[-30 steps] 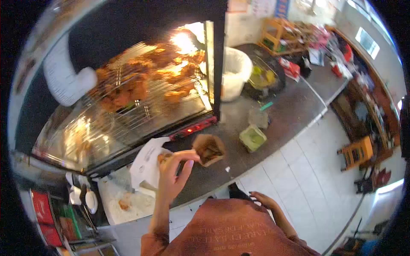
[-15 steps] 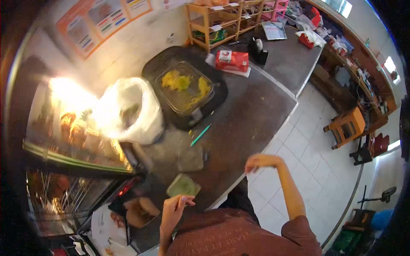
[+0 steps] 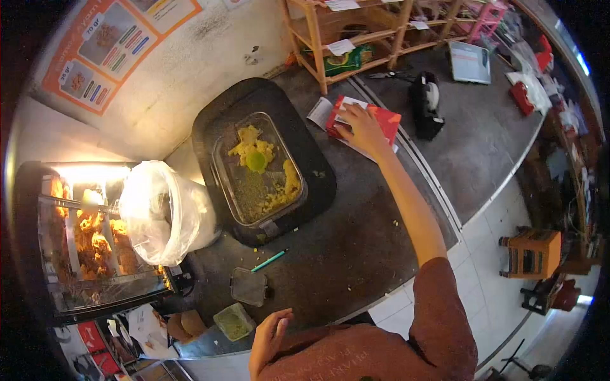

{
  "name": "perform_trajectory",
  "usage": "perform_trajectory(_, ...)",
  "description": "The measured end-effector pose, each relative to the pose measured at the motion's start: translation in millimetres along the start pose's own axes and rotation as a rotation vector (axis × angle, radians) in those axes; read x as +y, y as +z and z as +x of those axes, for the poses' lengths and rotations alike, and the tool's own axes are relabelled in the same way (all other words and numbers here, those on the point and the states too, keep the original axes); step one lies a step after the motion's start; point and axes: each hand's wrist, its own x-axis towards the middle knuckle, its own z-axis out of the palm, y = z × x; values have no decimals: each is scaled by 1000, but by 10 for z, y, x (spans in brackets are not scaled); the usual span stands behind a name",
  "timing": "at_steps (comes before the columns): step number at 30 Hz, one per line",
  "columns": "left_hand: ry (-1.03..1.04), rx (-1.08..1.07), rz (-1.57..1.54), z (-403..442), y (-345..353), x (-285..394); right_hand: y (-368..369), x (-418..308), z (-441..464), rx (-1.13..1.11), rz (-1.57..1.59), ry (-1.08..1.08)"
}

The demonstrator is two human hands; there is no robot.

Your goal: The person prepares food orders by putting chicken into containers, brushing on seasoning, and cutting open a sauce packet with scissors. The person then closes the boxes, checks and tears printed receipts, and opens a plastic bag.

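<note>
My right hand [image 3: 363, 127] lies over a red and white packet [image 3: 385, 120], its fingers spread across the top; part of the packet is hidden under the hand. White paper [image 3: 319, 112] shows beside the packet. My left hand [image 3: 272, 333] is near my body with loosely bent fingers and nothing visible in it. Closest to it stands a small clear tub of green contents [image 3: 234, 323]. A dark square lid [image 3: 248, 287] and a teal pen [image 3: 270, 260] lie beyond the tub.
A clear tray [image 3: 297, 206] with yellow crumbly food sits on a black appliance [image 3: 318, 159] by the wall. Left of it are a bag-lined white bucket [image 3: 203, 219] and a lit glass food case [image 3: 101, 295]. A black tape dispenser [image 3: 427, 117] and wooden shelves [image 3: 311, 47] stand farther off.
My right arm has swung from beside the counter to the red and white packet. My left hand stays low, near the green tub. The view has shifted and turned.
</note>
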Motion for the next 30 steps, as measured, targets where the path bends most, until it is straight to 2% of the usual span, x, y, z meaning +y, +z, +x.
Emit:
perform_trajectory(3, -35, 78, 43, 63, 74, 169, 181, 198, -173, -81, -138, -12)
perform_trajectory(6, -153, 132, -143, 93, 196, 53, 138, 190, -265, -115, -194, -19)
perform_trajectory(12, -181, 105, 33, 237, 217, 404, 76, 169, -210, -237, -232, 27)
perform_trajectory(15, -154, 154, -105, 222, 238, 126, 116, 100, -124, -239, -197, 86)
perform_trajectory(18, -302, 174, -147, 185, 213, 209, 155, 33, -26, -284, -203, 144)
perform_trajectory(21, -172, 165, -49, 157, 178, 67, 243, 10, -18, -304, -183, 197)
perform_trajectory(23, -175, 172, -34, 172, 150, 147, 274, 14, 8, -287, -167, 197)
perform_trajectory(24, -176, 175, -25, 160, 137, 175, 244, -11, -37, -199, -134, 155)
perform_trajectory(26, -188, 149, -219, 145, 127, 62, 25, -269, -89, -15, -60, 64)
perform_trajectory(30, -220, 55, -589, 69, -22, 188, -480, -1297, -498, -110, 678, 258)
